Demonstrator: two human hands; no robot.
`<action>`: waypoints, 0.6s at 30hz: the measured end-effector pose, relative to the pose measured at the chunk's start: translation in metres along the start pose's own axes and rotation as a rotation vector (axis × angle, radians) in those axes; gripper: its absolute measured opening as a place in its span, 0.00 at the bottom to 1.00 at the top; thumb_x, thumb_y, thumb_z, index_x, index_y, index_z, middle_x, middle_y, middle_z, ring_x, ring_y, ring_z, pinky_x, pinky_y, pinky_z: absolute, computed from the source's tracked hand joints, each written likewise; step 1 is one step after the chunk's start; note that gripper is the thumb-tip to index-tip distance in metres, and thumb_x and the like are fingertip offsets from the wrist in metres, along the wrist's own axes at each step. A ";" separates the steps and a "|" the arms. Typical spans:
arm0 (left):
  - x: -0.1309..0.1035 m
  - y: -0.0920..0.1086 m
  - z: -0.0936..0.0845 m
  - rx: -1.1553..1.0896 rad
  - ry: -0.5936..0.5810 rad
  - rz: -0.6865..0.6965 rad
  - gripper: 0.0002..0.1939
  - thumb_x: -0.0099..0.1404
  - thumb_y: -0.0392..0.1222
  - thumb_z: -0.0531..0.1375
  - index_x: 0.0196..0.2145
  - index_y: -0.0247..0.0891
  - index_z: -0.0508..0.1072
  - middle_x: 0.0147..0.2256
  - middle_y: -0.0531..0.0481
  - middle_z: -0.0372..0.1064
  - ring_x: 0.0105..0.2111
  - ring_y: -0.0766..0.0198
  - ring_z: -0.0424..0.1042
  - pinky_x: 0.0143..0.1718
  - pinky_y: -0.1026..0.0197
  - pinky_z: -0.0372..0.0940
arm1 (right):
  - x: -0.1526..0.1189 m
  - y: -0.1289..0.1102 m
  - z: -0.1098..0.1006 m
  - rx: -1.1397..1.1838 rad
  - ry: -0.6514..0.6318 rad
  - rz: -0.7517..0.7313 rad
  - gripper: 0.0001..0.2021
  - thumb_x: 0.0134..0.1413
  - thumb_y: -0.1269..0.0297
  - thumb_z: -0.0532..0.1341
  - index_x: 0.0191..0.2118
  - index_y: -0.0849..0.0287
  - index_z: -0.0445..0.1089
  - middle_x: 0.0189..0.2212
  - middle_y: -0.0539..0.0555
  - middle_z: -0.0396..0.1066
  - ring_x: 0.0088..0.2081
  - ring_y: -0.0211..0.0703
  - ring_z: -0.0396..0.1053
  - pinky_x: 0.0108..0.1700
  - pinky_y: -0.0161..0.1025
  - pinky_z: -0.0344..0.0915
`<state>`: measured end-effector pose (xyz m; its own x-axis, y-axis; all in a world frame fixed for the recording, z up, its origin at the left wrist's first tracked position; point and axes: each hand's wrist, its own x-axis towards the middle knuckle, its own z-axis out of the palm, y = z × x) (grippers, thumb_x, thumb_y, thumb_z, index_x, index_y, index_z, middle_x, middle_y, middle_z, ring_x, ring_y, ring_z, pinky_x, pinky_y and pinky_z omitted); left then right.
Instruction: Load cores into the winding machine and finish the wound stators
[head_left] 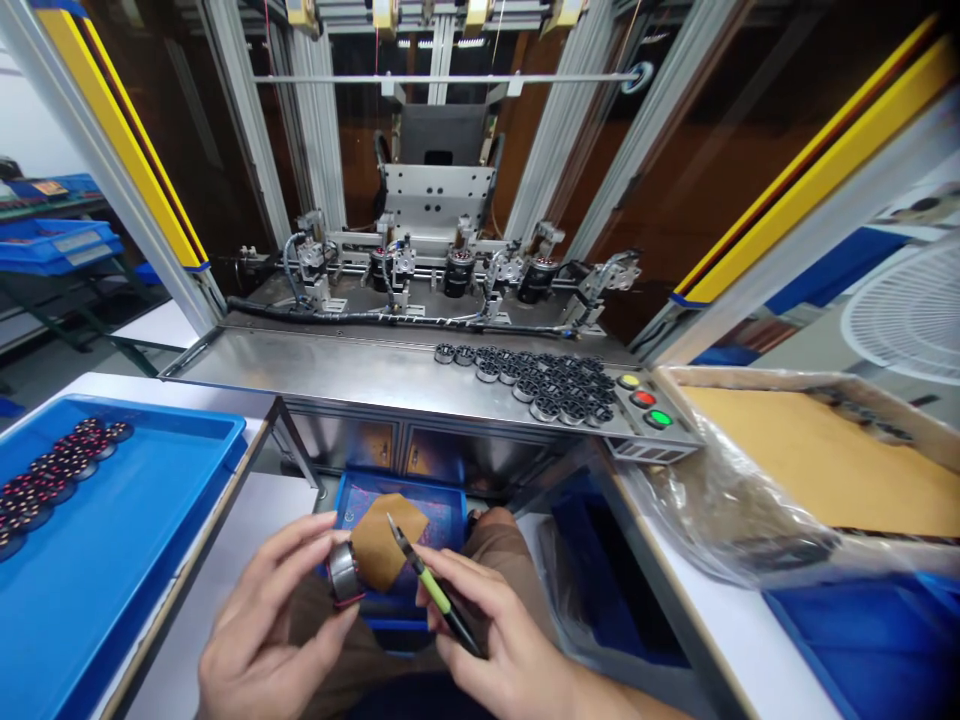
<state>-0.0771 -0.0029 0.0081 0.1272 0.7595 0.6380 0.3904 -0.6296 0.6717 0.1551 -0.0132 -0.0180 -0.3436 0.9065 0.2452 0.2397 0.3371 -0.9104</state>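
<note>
My left hand grips a small motor stator between thumb and fingers. The stator is a short round metal part with a dark rim, and a red wire shows at its lower edge. In my right hand is a slim pointed tool with a black and green handle; its exact kind is unclear. The tool's metal tip points up and away, to the right of the stator and apart from it. Below both hands, a brown paper sheet lies over a blue bin holding reddish wire bits.
Many black round cores cluster on the metal ledge, beside a button panel. Behind stands a winding machine. Wound stators fill part of a blue tray at left. A plastic-lined box sits at right.
</note>
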 end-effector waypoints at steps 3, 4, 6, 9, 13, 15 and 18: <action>0.004 -0.002 -0.002 0.152 -0.049 0.154 0.26 0.58 0.22 0.64 0.53 0.38 0.72 0.52 0.45 0.70 0.51 0.60 0.73 0.55 0.61 0.68 | -0.006 -0.008 -0.008 0.011 -0.001 0.013 0.35 0.43 0.79 0.57 0.61 0.58 0.66 0.37 0.56 0.75 0.38 0.44 0.74 0.49 0.44 0.71; 0.005 -0.002 -0.003 0.184 -0.053 0.184 0.25 0.58 0.22 0.64 0.52 0.37 0.72 0.52 0.44 0.71 0.50 0.61 0.73 0.55 0.62 0.68 | -0.007 -0.011 -0.010 0.029 -0.006 0.012 0.35 0.44 0.79 0.57 0.62 0.59 0.66 0.38 0.57 0.75 0.38 0.44 0.74 0.47 0.42 0.71; 0.007 -0.002 -0.004 0.232 -0.064 0.213 0.23 0.59 0.23 0.64 0.51 0.35 0.72 0.52 0.44 0.70 0.50 0.63 0.73 0.55 0.64 0.67 | -0.012 -0.015 -0.013 0.106 -0.021 0.013 0.35 0.45 0.79 0.58 0.62 0.58 0.65 0.39 0.58 0.73 0.38 0.43 0.74 0.42 0.39 0.72; 0.010 0.000 -0.003 0.315 -0.075 0.250 0.19 0.61 0.24 0.63 0.50 0.34 0.72 0.50 0.45 0.71 0.50 0.66 0.73 0.57 0.67 0.65 | -0.018 -0.019 -0.015 0.324 -0.110 0.053 0.32 0.52 0.74 0.61 0.64 0.53 0.63 0.40 0.58 0.71 0.35 0.41 0.73 0.37 0.38 0.71; 0.011 0.001 -0.002 0.340 -0.100 0.299 0.21 0.62 0.22 0.62 0.52 0.34 0.71 0.50 0.45 0.71 0.50 0.69 0.72 0.59 0.69 0.62 | -0.023 -0.020 -0.015 0.566 -0.257 0.132 0.30 0.58 0.58 0.65 0.65 0.49 0.61 0.42 0.58 0.70 0.37 0.42 0.72 0.42 0.44 0.70; 0.008 0.000 -0.002 0.262 -0.098 0.298 0.27 0.61 0.19 0.61 0.55 0.35 0.69 0.51 0.45 0.71 0.52 0.66 0.72 0.59 0.65 0.65 | -0.021 -0.022 -0.014 0.605 -0.303 0.139 0.31 0.57 0.53 0.65 0.65 0.50 0.62 0.42 0.58 0.69 0.38 0.43 0.72 0.45 0.46 0.69; 0.001 -0.005 -0.003 0.077 -0.097 0.246 0.38 0.57 0.15 0.60 0.61 0.40 0.63 0.55 0.45 0.70 0.55 0.59 0.72 0.57 0.56 0.69 | -0.016 -0.025 -0.013 0.640 -0.343 0.159 0.31 0.56 0.51 0.66 0.64 0.49 0.63 0.41 0.58 0.69 0.38 0.42 0.71 0.45 0.46 0.68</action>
<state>-0.0821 0.0005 0.0062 0.3119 0.6000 0.7367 0.4049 -0.7854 0.4681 0.1667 -0.0331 0.0052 -0.6383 0.7664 0.0720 -0.2300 -0.1006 -0.9680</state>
